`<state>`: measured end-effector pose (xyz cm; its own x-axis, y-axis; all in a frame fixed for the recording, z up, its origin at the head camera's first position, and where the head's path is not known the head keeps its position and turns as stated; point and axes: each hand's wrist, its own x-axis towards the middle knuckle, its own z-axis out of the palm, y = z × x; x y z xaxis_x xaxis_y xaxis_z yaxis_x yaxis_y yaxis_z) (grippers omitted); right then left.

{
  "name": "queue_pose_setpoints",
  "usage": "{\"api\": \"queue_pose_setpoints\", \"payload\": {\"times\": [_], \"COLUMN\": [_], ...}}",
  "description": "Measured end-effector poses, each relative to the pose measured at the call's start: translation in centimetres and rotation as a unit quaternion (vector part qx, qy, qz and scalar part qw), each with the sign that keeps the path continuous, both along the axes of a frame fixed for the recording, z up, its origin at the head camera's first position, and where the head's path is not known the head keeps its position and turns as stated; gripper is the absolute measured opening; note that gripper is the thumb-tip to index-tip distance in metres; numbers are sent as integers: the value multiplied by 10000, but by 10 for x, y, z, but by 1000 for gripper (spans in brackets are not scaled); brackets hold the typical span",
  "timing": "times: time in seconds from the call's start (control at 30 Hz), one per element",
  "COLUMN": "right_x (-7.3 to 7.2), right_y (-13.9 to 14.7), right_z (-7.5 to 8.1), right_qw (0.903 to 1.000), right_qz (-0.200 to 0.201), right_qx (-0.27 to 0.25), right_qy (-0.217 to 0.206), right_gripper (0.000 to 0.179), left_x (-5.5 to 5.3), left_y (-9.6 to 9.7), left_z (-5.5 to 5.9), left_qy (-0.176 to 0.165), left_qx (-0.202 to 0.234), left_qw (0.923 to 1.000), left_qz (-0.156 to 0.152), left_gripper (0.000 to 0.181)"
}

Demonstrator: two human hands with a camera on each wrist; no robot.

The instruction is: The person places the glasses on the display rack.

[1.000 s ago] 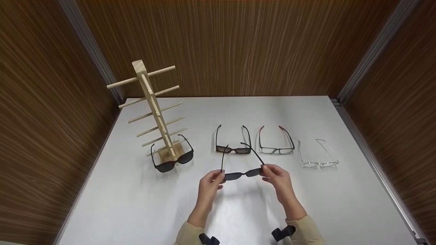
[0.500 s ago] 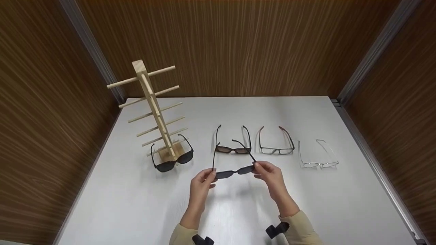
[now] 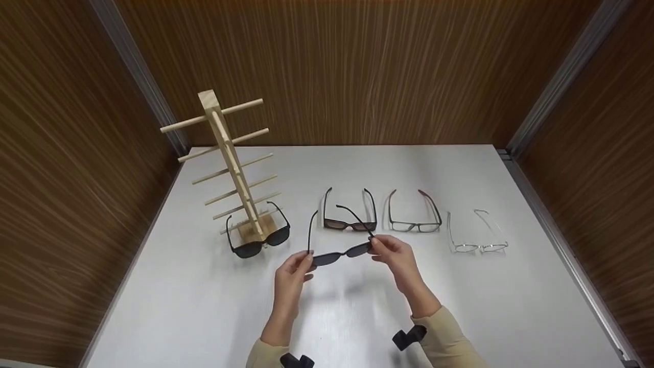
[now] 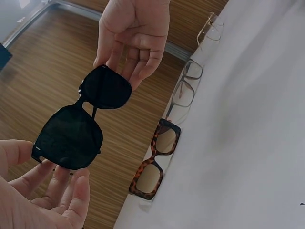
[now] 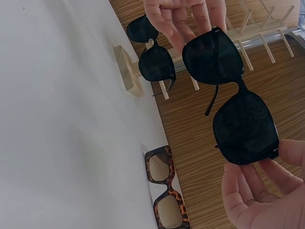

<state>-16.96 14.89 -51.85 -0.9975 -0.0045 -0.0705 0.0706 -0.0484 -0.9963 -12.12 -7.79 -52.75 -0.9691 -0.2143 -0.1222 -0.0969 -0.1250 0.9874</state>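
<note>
A pair of black sunglasses (image 3: 327, 258) is held above the table, temples unfolded and pointing away from me. My left hand (image 3: 291, 281) pinches the left hinge corner between thumb and fingers. At the opposite corner my right hand (image 3: 398, 260) grips the frame the same way, slightly higher. In the right wrist view both dark lenses (image 5: 245, 126) show, joined by a thin bridge. To the left stands a wooden display rack (image 3: 232, 163) with rows of pegs. Another pair of black sunglasses (image 3: 278, 236) hangs low on it.
Tortoiseshell sunglasses (image 4: 145, 180) lie unfolded on the white table (image 3: 204, 317), just beyond my hands. To their right are dark-framed glasses with reddish temple tips (image 3: 416, 226) and thin clear-lens glasses (image 3: 480, 248). Wood-grain panels (image 3: 327, 71) enclose the back and sides.
Both hands have carried the held sunglasses leftward, closer to the rack, and slightly away from me. The right end has risen a little. The rack and the other glasses stay put.
</note>
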Motion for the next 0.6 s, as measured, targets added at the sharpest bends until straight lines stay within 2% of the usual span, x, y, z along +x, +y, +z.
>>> {"api": "queue_pose_setpoints", "payload": {"times": [0.43,0.6], "right_x": [-13,-12], "right_y": [-18,-28], "right_z": [8,14], "right_qw": [9996,9991], "right_qz": [278,417], "right_qx": [79,52], "right_qy": [47,63], "right_gripper": [28,25], "left_x": [-1,1], "left_y": [-17,-26], "left_z": [8,9], "left_qy": [79,27], "left_qx": [109,103], "left_qw": [9995,9992], "left_qz": [270,375], "left_gripper": [28,30]}}
